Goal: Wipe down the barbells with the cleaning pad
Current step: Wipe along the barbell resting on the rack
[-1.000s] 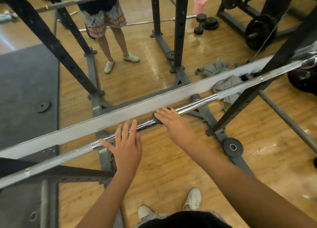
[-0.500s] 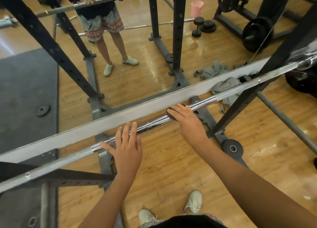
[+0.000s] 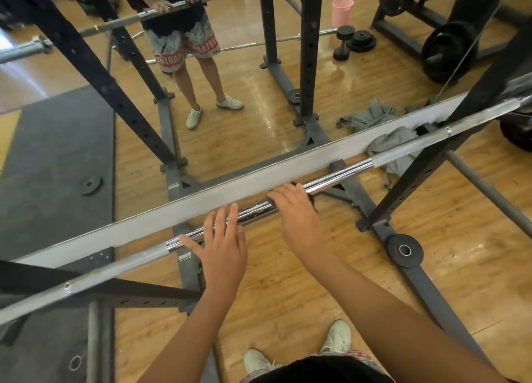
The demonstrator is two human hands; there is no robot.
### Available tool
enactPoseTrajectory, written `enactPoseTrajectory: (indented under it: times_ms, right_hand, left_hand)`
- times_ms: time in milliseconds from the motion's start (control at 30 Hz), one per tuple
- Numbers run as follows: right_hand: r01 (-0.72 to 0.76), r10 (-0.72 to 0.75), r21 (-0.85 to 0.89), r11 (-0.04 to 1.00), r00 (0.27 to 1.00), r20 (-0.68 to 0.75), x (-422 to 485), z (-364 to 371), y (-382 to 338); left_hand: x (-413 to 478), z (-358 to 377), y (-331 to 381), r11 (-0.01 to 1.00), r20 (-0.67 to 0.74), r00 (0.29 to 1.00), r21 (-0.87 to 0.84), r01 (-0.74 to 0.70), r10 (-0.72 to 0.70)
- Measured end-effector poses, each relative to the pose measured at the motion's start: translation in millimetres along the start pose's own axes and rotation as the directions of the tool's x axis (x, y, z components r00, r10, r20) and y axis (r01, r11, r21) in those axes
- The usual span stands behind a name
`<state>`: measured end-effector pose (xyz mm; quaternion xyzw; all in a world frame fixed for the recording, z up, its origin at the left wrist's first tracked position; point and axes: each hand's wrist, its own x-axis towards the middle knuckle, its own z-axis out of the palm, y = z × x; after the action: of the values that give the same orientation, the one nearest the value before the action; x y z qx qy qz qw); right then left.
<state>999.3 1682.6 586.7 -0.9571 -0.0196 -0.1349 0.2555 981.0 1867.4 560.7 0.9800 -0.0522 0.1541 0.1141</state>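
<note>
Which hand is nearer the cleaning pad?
Right. The right hand grips the cleaning pad on the barbell; the left hand rests flat on the same bar further left, apart from it.

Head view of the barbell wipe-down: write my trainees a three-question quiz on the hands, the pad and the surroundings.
1. True or false: the left hand lies with straight fingers on the barbell.
2. Which holds the cleaning pad? A) left hand B) right hand C) neither
3. Fill in: the cup at the top of the view is ____.
Key: 1 true; 2 B; 3 pink.
</note>
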Motion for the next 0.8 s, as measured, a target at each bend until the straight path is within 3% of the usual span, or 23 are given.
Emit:
enactPoseTrajectory:
  times_ms: [100, 267, 367, 467, 534, 667, 734, 800]
  right_hand:
    - [0.179, -0.178, -0.012, 0.984, 0.983, 0.045, 1, -5, 8]
    - [0.036, -0.035, -0.090, 0.995, 0.999, 0.011, 9, -15, 30]
    - [0.111, -0.111, -0.042, 0.993, 0.994, 0.005, -4, 6, 1]
    - [0.211, -0.212, -0.015, 0.977, 0.976, -0.051, -13, 19, 16]
    - [0.142, -0.141, -0.002, 0.990, 0.981, -0.132, -15, 22, 33]
    - [-0.197, 0.248, 0.189, 0.962, 0.921, -0.299, -17, 32, 17]
    - [-0.148, 0.222, 0.255, 0.955, 0.929, -0.295, -23, 48, -9]
    - [-0.001, 0.061, 0.233, 0.973, 0.967, -0.248, -34, 67, -30]
  left_hand:
    - [1, -1, 0, 1.000, 0.003, 1.000, 0.007, -0.009, 0.009]
    - [0, 1, 0, 1.000, 0.011, 1.000, 0.007, -0.011, 0.011]
    - [0, 1, -1, 1.000, 0.003, 1.000, -0.003, -0.008, 0.008]
    - [1, 0, 0, 1.000, 0.011, 1.000, -0.025, -0.019, 0.019]
    - [1, -1, -1, 0.999, 0.025, 0.999, -0.037, -0.022, 0.023]
    - [3, 5, -5, 0.997, 0.072, 0.997, -0.075, -0.030, 0.035]
    - [3, 8, -8, 0.996, 0.084, 0.996, -0.084, -0.018, 0.025]
    - [3, 11, -12, 0.996, 0.095, 0.995, -0.087, -0.034, 0.042]
